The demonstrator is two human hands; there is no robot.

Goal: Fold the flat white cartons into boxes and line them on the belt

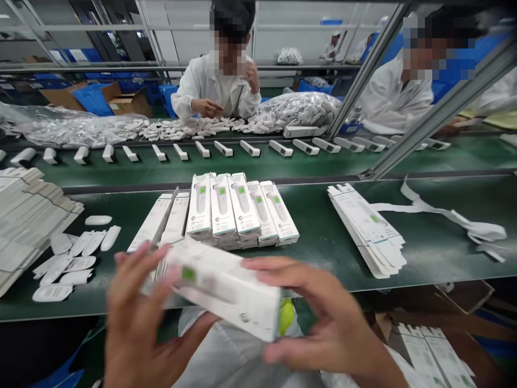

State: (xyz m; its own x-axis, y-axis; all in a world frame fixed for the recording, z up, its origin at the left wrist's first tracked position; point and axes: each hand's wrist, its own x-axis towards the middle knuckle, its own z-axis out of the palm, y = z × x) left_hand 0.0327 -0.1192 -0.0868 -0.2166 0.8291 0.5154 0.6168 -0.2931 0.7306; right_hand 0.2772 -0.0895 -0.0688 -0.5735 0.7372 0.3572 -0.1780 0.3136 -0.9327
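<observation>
Pale panelled walls [291, 27] stand at twelve o'clock; grey metal shelving [105, 67] and open brown cardboard boxes [125, 102] fill eleven o'clock.

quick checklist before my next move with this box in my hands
1. Left hand and right hand both on the white thermometer carton: ok
2. Carton flaps closed: cannot tell, motion blur
3. Carton's printed face with the green display showing: ok
4. Row of upright cartons on the green belt standing: ok
5. Stack of flat cartons squared: not ok, fanned out
6. Thermometers on the upper belt spaced apart: ok
</observation>
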